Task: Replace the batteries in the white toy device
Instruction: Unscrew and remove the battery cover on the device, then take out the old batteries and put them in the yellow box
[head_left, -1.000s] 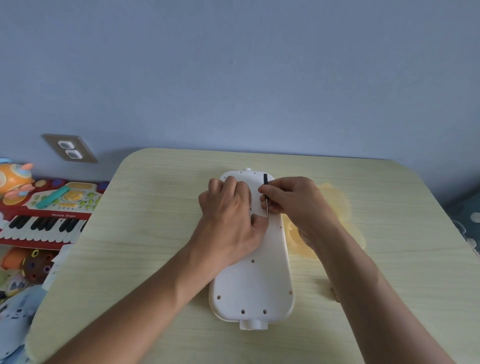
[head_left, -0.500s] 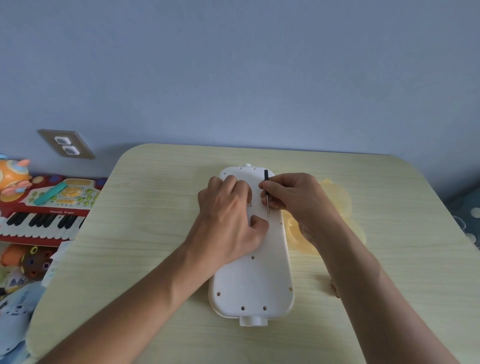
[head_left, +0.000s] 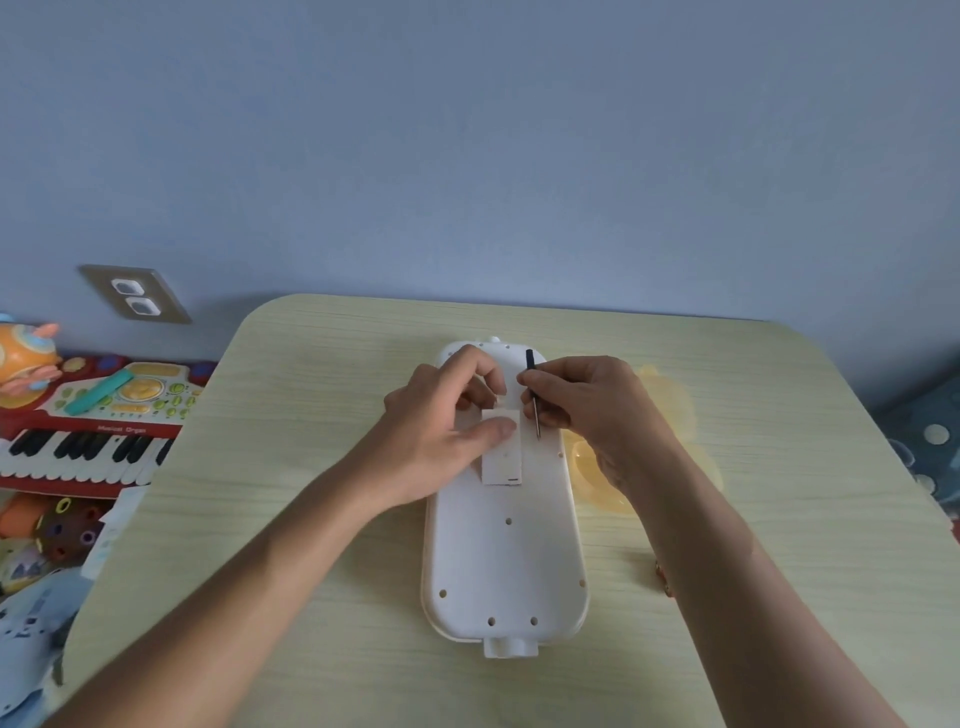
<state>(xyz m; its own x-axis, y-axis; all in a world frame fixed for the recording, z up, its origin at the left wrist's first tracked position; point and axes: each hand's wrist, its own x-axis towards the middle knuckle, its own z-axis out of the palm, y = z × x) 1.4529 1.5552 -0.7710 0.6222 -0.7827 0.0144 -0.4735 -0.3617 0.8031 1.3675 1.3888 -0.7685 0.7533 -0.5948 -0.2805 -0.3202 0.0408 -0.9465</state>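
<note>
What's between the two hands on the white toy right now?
In the head view, only bare white toy casing separates left hand from right hand, which holds the screwdriver.

A pale wood-grain table (head_left: 322, 374) fills the lower frame — on it lie the white toy (head_left: 506, 566) (centre) and a yellow dish (head_left: 670, 415), right of centre.

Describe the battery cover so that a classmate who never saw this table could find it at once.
On the pale wooden table lies a long white toy device, back up. Near its far end the left hand pinches the battery cover, a small white rectangle, the only loose, raised panel on that flat back.
</note>
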